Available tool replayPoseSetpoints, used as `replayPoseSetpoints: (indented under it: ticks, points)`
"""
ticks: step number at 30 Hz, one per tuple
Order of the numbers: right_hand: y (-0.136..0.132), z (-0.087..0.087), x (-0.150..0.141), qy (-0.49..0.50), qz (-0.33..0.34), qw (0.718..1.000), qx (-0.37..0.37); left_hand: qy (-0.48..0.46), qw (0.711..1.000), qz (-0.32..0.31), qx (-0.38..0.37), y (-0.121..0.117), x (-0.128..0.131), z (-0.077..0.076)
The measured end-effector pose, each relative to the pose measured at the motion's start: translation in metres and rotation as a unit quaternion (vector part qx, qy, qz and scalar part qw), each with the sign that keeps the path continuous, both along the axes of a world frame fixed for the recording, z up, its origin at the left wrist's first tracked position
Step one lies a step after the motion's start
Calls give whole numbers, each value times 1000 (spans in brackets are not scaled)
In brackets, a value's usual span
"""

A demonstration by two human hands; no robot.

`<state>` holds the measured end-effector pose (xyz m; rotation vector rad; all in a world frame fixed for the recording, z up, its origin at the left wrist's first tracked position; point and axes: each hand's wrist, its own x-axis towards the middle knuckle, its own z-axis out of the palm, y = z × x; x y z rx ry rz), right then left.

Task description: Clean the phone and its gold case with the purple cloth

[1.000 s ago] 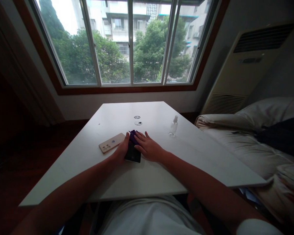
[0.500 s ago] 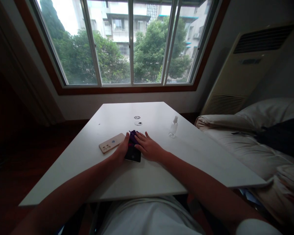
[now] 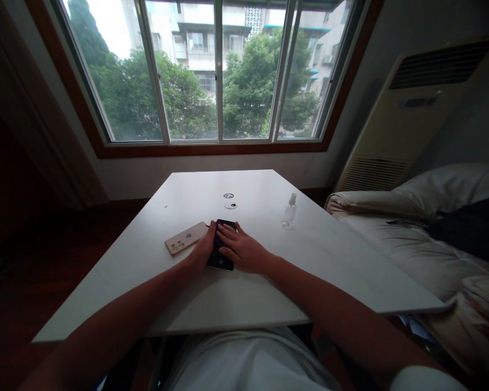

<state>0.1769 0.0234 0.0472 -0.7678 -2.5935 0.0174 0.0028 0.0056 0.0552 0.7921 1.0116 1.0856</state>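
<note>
A black phone [image 3: 220, 263] lies on the white table, its near end and far edge showing between my hands. My left hand [image 3: 204, 251] grips the phone along its left edge, thumb side up. Across its surface rests my right hand [image 3: 244, 251], fingers together and pressing down on a dark purple cloth [image 3: 219, 239]. Most of the cloth is hidden beneath those fingers. Just left of my left hand is a gold phone [image 3: 186, 238], back side up with its camera lenses showing.
A clear spray bottle [image 3: 288, 213] stands to the right on the white table [image 3: 264, 304]. Two small round pieces [image 3: 230, 206] lie toward the far edge. A pale sofa [image 3: 375, 239] borders the table's right side, and a window [image 3: 218, 81] is beyond.
My right hand has drawn slightly toward me and left over the phone. The bunched purple cloth at the far end is now mostly covered, and the phone's far edge shows.
</note>
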Motion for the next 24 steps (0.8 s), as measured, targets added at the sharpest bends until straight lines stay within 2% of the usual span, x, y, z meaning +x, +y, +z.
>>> replayPoseSetpoints:
  ticks: [4,7,13,17,20,24]
  points:
    - [12,-4,8,24,-49,998,-22,6,1000,1,-12,1,1,-1]
    - [14,-6,10,31,-56,998,-27,13,1000,-4,-10,3,1,-5]
    - [-2,-4,2,22,0,1000,-4,5,999,-6,31,4,-1,-11]
    - [-8,1,-3,5,30,1000,5,26,997,27,64,6,-2,-13]
    - [-4,3,-1,12,1,1000,-1,47,995,13,83,8,-2,-14]
    - [3,2,5,27,-37,999,-23,92,994,-9,52,8,-2,-14]
